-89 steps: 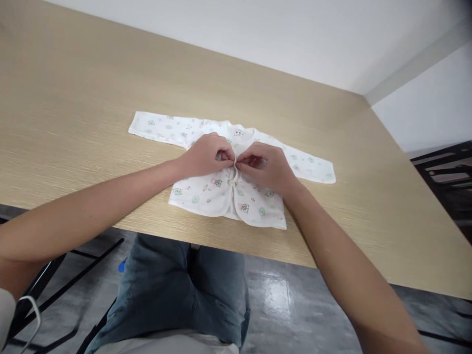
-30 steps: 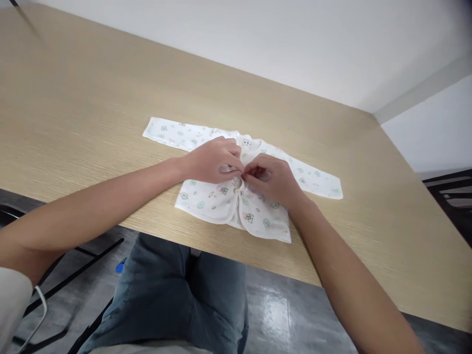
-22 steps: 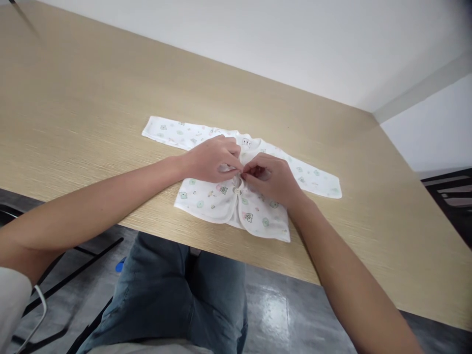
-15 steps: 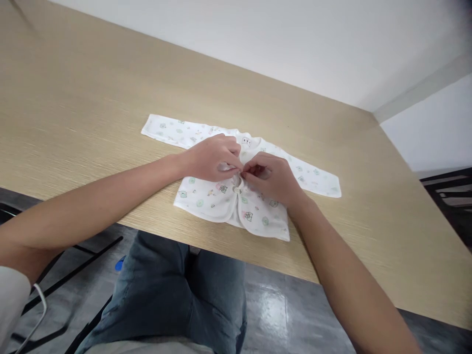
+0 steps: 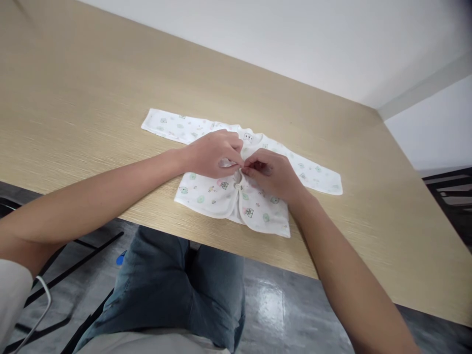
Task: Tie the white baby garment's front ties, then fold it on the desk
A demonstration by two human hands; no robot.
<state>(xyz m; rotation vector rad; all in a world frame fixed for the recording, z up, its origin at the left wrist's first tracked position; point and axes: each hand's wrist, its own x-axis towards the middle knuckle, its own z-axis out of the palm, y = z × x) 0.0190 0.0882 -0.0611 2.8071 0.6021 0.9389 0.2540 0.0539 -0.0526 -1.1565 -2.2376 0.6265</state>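
Note:
A small white baby jacket (image 5: pixel 206 196) with a green and pink animal print lies flat on the table, both sleeves spread out to the sides. Its rounded front edges meet at a fastening low on the chest and part below it. My left hand (image 5: pixel 217 153) pinches one front edge between thumb and fingertips at the middle of the chest. Right against it, my right hand (image 5: pixel 271 172) pinches the other front edge. The fingertips of both hands touch or nearly touch. Whatever fastener sits between them is hidden by the fingers.
The wood-grain table (image 5: pixel 92 88) runs back to a white wall (image 5: pixel 276 34). Its front edge passes just above my legs in jeans (image 5: pixel 158 290). A dark slatted chair (image 5: pixel 450 196) stands beyond the right edge. Black metal bars and a white cable (image 5: pixel 46 300) show at lower left.
Both hands keep their pinch on the jacket's front, with only slight shifts of the fingers. The whole view has moved a little.

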